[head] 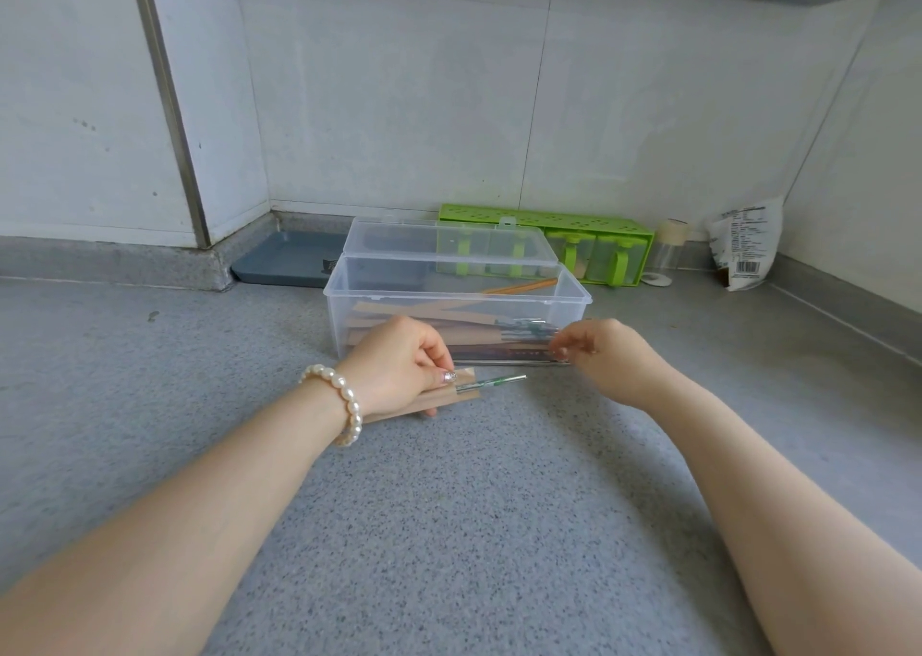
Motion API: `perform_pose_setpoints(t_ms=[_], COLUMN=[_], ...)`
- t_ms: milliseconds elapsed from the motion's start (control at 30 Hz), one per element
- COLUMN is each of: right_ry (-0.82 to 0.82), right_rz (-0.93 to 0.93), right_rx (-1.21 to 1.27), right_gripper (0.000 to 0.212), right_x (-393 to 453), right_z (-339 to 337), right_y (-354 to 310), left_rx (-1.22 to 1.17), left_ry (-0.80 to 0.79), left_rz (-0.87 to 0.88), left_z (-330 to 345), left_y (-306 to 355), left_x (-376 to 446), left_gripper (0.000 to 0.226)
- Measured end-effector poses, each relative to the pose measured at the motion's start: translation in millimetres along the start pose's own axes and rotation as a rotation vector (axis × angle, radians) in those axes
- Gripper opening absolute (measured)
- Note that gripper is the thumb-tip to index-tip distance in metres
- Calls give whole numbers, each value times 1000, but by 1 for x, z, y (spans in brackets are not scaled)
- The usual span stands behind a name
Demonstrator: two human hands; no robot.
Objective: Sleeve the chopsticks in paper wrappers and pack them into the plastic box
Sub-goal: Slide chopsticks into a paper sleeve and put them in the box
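A clear plastic box [344, 301] stands open on the grey counter, its lid tipped back, with several sleeved chopsticks inside. Just in front of it my left hand [399, 366] pinches a brown paper wrapper [444, 396] that lies on the counter. A metal chopstick with a green band [494, 382] sticks out of the wrapper's right end. My right hand [603, 356] grips the right end of a pair of dark metal chopsticks [509, 356], held level against the box's front wall.
Behind the box a green seasoning rack [549, 219] stands against the wall. A grey tray [289, 258] sits in the back left corner. A small clear jar [668, 246] and a white packet [746, 244] are at the back right.
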State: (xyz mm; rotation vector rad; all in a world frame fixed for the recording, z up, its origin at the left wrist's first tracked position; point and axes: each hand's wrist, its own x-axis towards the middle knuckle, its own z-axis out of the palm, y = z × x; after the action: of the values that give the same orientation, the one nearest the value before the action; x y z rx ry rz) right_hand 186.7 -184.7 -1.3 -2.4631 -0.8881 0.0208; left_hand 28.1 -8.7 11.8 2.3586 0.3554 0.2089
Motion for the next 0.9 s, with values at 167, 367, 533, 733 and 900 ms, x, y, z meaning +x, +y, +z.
perform_pose_setpoints(t_ms=[167, 367, 533, 733, 900], right_ry=[-19, -24, -97, -375, -483], right_rz=[-49, -99, -105, -137, -170], right_rx=[-148, -147, -43, 172, 76], right_gripper=[31, 17, 16, 24, 26], right_x=[1, 0, -1, -13, -20], right_z=[3, 1, 0, -4, -5], right_y=[-8, -6, -6, -20, -31], left_rx=[-20, -30, 5, 66, 71], left_ry=[13, -2, -49, -64, -65], left_rz=[-17, -15, -13, -13, -15], left_z=[-1, 1, 0, 4, 5], left_y=[-1, -2, -2, -5, -6], left_x=[1, 2, 1, 4, 5], left_gripper=[8, 6, 7, 12, 13])
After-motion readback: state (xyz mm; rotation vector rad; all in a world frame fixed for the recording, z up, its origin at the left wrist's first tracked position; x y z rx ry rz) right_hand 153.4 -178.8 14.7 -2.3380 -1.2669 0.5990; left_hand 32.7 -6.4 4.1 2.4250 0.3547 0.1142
